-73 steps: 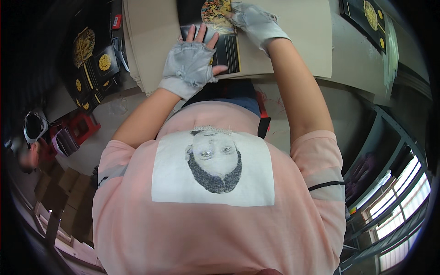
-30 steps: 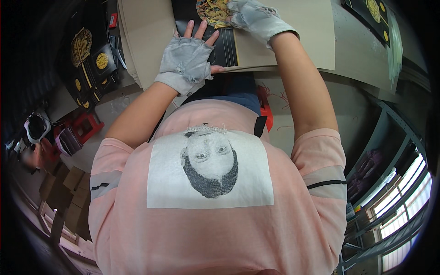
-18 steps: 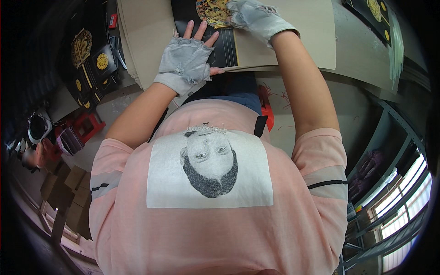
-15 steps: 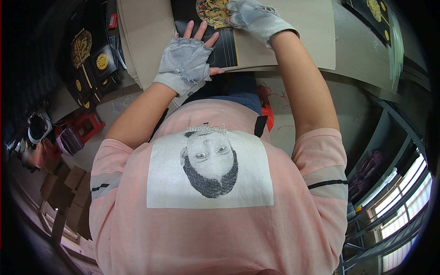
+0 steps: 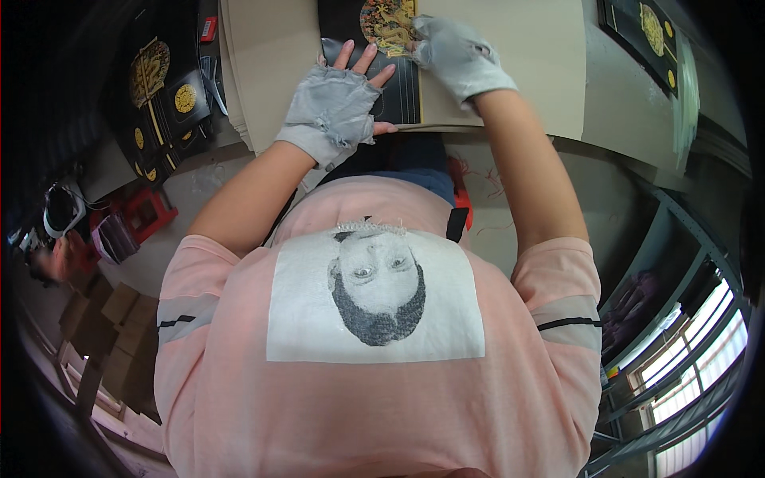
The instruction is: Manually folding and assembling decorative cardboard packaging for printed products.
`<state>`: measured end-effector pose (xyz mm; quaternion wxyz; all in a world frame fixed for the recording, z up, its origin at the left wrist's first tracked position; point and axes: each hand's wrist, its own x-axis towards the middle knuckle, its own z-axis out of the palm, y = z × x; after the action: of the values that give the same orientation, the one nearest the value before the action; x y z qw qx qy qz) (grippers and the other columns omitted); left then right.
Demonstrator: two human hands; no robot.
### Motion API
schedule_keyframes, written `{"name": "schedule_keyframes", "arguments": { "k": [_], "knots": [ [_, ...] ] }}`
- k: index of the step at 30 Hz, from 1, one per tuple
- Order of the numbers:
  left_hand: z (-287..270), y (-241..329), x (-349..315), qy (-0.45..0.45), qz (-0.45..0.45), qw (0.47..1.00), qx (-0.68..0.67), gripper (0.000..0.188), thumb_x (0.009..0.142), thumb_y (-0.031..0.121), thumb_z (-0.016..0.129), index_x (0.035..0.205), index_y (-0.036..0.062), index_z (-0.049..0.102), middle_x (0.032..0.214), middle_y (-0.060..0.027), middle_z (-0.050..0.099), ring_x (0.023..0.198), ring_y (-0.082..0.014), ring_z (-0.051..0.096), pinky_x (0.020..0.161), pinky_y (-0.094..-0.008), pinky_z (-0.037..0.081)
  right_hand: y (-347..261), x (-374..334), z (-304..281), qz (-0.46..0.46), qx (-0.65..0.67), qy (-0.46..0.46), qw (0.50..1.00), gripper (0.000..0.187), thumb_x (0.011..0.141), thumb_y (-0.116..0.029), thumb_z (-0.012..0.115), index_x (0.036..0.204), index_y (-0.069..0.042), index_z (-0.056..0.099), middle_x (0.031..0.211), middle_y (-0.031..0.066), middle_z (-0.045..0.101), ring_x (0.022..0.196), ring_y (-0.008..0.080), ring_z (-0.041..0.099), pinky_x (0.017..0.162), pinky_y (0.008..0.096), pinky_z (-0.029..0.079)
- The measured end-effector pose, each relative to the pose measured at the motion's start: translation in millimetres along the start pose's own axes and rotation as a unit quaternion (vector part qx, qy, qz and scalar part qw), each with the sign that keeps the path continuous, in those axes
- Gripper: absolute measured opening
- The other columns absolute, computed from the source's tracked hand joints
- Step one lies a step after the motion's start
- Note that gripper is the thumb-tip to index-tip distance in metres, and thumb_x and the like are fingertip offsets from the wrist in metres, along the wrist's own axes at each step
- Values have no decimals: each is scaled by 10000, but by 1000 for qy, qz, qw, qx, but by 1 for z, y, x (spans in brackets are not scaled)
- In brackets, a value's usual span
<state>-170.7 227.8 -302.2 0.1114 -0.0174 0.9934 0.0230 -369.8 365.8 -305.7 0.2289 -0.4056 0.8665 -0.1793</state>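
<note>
A black printed sheet with a round gold, dragon-like design lies on a beige board at the top of the view. My left hand, in a grey fingerless glove, rests on the sheet's left part with its fingers spread flat and the thumb near the front edge. My right hand, gloved alike, is at the sheet's right edge beside the gold design. Its fingers are bent in and pressed together; whatever they may hold is hidden.
Black printed pieces with gold motifs lie at the left, next to a small red item. Another stack of black printed sheets is at the far right. Red stools, cardboard boxes and a metal rack stand lower down.
My right hand has shifted a little toward me along the sheet's right edge, and its wrist has turned. The left hand stays spread on the sheet. The whole view has shifted slightly.
</note>
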Motion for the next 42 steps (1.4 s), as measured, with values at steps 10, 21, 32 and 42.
{"name": "schedule_keyframes", "arguments": {
  "k": [10, 21, 32, 42],
  "knots": [
    [7, -1, -4, 31, -2, 999, -19, 958, 801, 795, 642, 1564, 237, 490, 1678, -120, 376, 1563, -380, 297, 1192, -612, 324, -19, -50, 69, -41, -194, 225, 954, 677, 922, -420, 662, 1449, -10, 554, 1454, 232, 580, 1362, 380, 544, 1118, 544, 427],
    [12, -1, -2, 19, 2, 999, -29, 1007, 789, 818, 650, 1596, 252, 441, 1712, -92, 311, 1597, -368, 204, 1227, -651, 226, 67, 5, 87, 74, 51, -28, 996, 571, 829, -451, 800, 1242, -67, 718, 1180, 179, 745, 1083, 396, 710, 941, 485, 548],
    [2, 1, -1, -16, -7, 1000, -19, 1018, 781, 772, 704, 1605, 247, 417, 1708, -101, 313, 1587, -379, 232, 1209, -632, 282, 24, -5, 44, 165, -14, -160, 973, 493, 989, -546, 584, 1223, -142, 743, 1273, 110, 727, 1237, 362, 655, 1035, 497, 523],
    [18, -5, -8, 86, 9, 994, -69, 1090, 769, 775, 698, 1636, 221, 341, 1711, -173, 258, 1580, -379, 247, 1211, -647, 293, -2, -35, -2, 142, 233, -183, 945, 286, 954, -338, 761, 877, -64, 735, 706, 17, 705, 588, 132, 635, 573, 265, 494]
  ]
}}
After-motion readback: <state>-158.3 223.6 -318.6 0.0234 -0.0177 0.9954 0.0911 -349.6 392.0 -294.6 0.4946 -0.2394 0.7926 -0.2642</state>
